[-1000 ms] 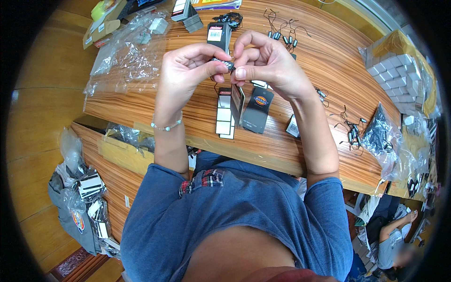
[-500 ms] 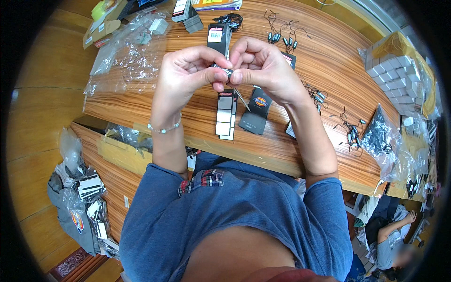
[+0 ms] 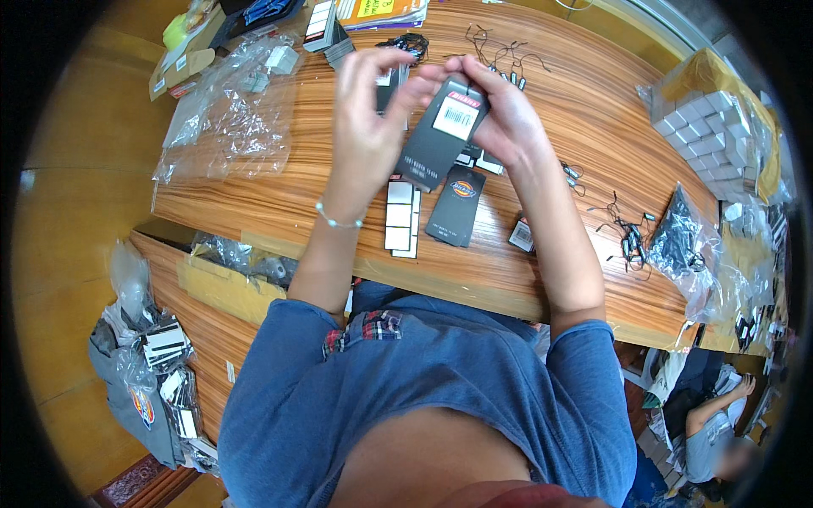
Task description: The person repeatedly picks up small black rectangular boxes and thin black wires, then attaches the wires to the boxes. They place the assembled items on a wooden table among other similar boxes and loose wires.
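Observation:
My right hand [image 3: 511,118] holds a dark hang tag [image 3: 428,148] by its top edge, its fingers behind the tag. The tag hangs tilted above the table and bears a white barcode sticker and a red band. To its left, my left hand [image 3: 366,118] is raised with thumb and fingers apart, slightly blurred. Behind the left hand a pile of dark tags [image 3: 391,97] is partly hidden. Below the held tag lie another dark tag [image 3: 455,210] with a coloured oval emblem and some tags with white panels [image 3: 400,218].
Black string loops with small fasteners [image 3: 631,241] lie at the right, by a clear plastic bag [image 3: 688,262]. A box of small white blocks [image 3: 711,127] stands beyond. Crumpled clear plastic [image 3: 246,110] covers the left side. Another person [image 3: 711,423] is at lower right.
My hands, pinched together over a small item before, have parted. The dark tag now shows in my right hand, and my left hand has opened and moved away.

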Available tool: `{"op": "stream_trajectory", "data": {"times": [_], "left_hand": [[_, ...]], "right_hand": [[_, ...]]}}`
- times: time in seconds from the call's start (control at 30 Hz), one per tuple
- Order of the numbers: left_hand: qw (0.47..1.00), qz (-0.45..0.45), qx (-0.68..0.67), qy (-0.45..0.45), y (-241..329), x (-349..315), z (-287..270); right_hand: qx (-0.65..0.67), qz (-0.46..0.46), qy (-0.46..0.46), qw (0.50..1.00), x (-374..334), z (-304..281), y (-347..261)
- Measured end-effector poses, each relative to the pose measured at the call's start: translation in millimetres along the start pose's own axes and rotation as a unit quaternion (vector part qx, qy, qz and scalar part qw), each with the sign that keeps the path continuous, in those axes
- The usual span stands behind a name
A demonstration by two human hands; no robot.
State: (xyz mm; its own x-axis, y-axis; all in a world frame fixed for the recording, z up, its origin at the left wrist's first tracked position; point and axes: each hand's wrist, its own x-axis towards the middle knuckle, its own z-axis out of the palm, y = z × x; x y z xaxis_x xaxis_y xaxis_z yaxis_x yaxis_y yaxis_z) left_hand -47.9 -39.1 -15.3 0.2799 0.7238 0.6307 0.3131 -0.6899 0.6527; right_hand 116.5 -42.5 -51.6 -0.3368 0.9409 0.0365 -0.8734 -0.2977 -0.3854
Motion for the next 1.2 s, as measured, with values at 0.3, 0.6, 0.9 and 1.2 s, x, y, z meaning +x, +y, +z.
{"op": "stream_trajectory", "data": {"times": [0.3,0.6,0.9,1.2], "left_hand": [[0.935,-0.179,-0.27,-0.145,-20,-11,42],[0.873,-0.249,-0.383,-0.172,-20,-4,54],[0.862,-0.267,-0.353,-0.245,-30,7,53],[0.888,-0.231,-0.202,-0.342,-57,18,81]], "right_hand": [[-0.075,-0.04,0.049,0.995,1,-4,-16],[-0.183,-0.081,0.081,0.977,0,-8,-24],[-0.235,-0.088,0.111,0.962,0,-46,-57],[-0.16,-0.209,0.151,0.953,-23,-95,-121]]}}
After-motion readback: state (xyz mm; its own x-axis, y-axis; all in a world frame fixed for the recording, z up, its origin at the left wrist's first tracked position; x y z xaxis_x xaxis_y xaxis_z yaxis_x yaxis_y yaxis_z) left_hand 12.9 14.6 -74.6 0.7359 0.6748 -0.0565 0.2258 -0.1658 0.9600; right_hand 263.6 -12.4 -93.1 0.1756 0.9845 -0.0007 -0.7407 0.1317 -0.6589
